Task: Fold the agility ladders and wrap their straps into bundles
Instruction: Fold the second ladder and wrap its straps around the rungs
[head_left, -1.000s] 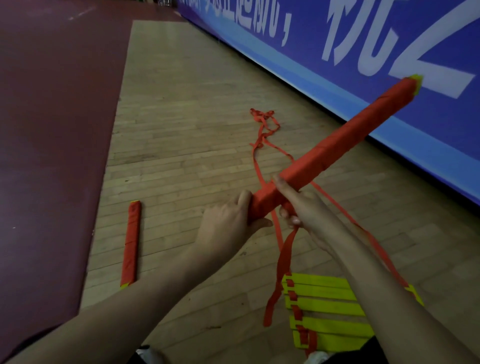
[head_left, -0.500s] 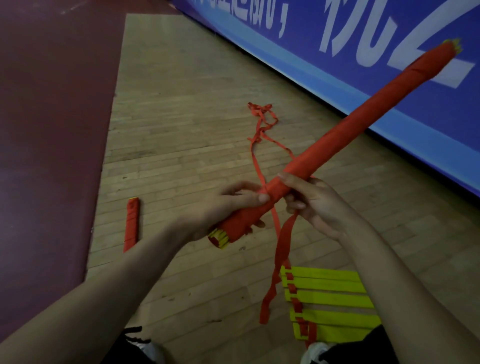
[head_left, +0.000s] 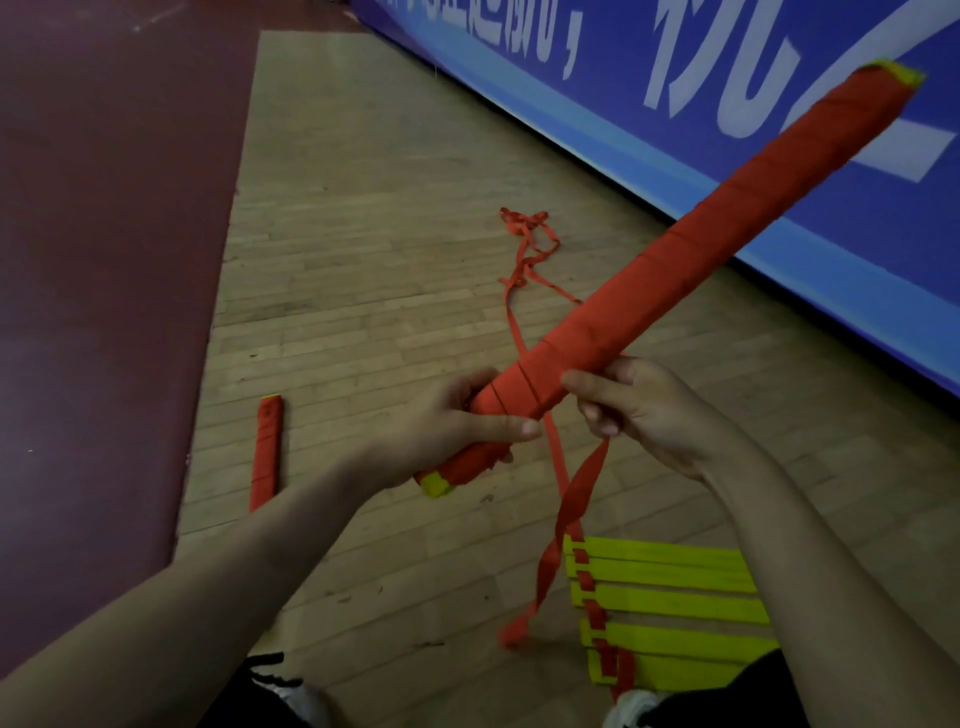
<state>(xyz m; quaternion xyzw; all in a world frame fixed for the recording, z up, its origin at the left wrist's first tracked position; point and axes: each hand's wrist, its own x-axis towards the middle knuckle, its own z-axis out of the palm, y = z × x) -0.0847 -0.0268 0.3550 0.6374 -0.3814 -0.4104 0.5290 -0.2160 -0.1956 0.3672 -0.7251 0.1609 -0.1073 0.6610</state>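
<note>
Ladder bundle (head_left: 670, 270), wrapped red, slants in the air above the yellow ladder (head_left: 670, 608) lying on the floor (head_left: 363, 234). Left hand (head_left: 452, 431) grips its lower end; right hand (head_left: 644, 410) pinches the loose strap (head_left: 582, 488). I'd keep it taut, turns overlapping.

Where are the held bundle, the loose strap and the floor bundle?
held bundle (head_left: 675, 270): head view, middle of its wrapped shaft.
loose strap (head_left: 562, 525): head view, midway down the hanging length.
floor bundle (head_left: 267, 447): head view, middle of its red wrapping.
</note>
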